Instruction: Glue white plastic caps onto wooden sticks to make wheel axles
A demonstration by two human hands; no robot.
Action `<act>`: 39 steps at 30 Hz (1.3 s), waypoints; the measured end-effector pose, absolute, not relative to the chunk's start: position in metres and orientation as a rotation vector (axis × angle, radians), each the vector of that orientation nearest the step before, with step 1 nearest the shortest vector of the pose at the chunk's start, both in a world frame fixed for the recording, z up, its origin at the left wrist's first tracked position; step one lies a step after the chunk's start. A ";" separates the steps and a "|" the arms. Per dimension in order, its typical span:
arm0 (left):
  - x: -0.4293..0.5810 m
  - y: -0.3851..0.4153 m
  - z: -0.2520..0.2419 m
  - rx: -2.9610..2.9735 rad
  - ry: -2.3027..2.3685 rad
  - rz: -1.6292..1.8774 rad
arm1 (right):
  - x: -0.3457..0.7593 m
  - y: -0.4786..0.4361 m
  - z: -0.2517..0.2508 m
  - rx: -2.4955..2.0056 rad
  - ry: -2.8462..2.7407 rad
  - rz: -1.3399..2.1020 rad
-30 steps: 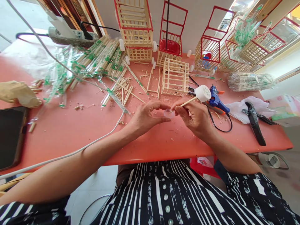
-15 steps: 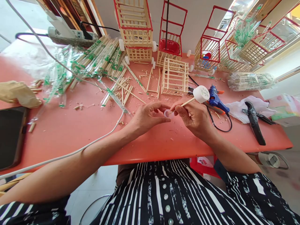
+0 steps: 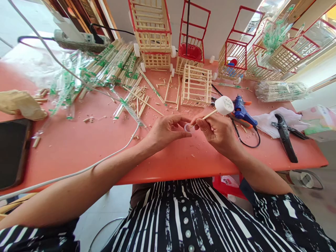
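Above the table's front half, my left hand (image 3: 168, 131) pinches a small white bottle cap (image 3: 187, 127) by its edges, its open side towards me. My right hand (image 3: 216, 131) grips a thin wooden stick (image 3: 209, 114) that has a white cap (image 3: 224, 105) fixed on its upper end. The stick's lower end points into the cap in my left hand; whether it touches the inside I cannot tell. Just beyond my hands stands a small cage-like frame of wooden sticks (image 3: 196, 87). A blue glue gun (image 3: 243, 110) lies to the right of my right hand.
Several stick-built carts (image 3: 153, 36) with red trim line the back. Wrapped chopsticks (image 3: 112, 66) are heaped at back left. A white cable (image 3: 115, 152) crosses my left forearm. Black pliers-like clamp (image 3: 285, 136) lies right; a phone (image 3: 14, 152) lies left. Wood scraps litter the orange table (image 3: 168, 168).
The stick and its white cap have shifted very slightly left. Both hands otherwise hold nearly the same pose.
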State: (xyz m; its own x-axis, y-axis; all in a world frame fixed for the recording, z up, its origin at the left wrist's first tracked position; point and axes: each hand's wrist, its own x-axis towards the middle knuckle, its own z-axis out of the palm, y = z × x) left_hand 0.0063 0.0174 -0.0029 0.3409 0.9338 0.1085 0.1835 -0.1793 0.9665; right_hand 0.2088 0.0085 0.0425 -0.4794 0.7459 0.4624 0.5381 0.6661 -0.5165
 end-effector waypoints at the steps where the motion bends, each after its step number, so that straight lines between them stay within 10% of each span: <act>1: 0.006 0.017 -0.003 1.630 1.053 0.960 | 0.209 0.009 0.042 -0.984 -2.200 0.396; 39: 0.005 0.017 -0.011 1.822 1.072 1.176 | 0.208 0.010 0.043 -0.954 -2.184 0.394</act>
State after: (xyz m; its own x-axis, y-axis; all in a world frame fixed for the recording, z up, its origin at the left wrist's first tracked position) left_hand 0.0049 0.0169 -0.0110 0.2429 0.9057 0.3474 0.2627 -0.4062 0.8752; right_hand 0.2080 0.0100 0.0427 -0.4750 0.7324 0.4878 0.5156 0.6809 -0.5201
